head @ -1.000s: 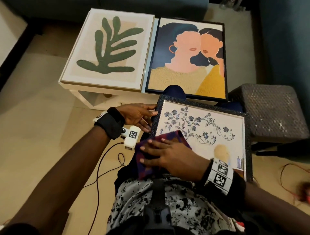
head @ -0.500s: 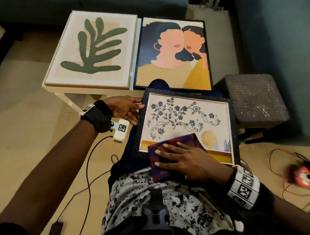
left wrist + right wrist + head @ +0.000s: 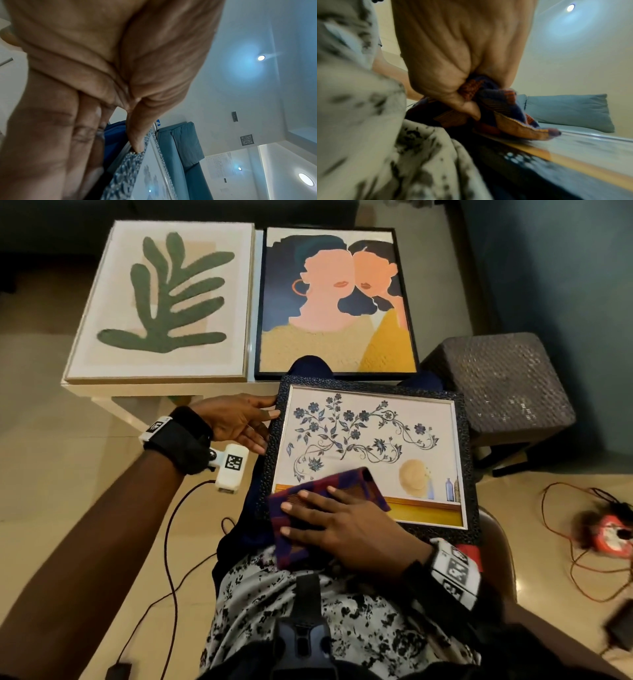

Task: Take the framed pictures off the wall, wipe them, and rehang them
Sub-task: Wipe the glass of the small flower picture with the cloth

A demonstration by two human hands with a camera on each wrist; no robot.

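Our left hand [image 3: 236,419] pinches the edge of the stiff dark-framed floral picture [image 3: 370,433]. Our right hand [image 3: 346,532] grips a soft folded plaid cloth [image 3: 356,484], pressing it on the likely fragile glazing.

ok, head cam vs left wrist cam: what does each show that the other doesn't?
Head only: the leaf picture and two-faces picture lying flat on the white table, the right hand holding the plaid cloth on the floral picture near its bottom-left corner, and a woven stool.
Left wrist only: the thumb tip on the textured frame front with the fingers behind it, ceiling lights and a blue sofa.
Both: the left hand holding the floral picture's left edge.
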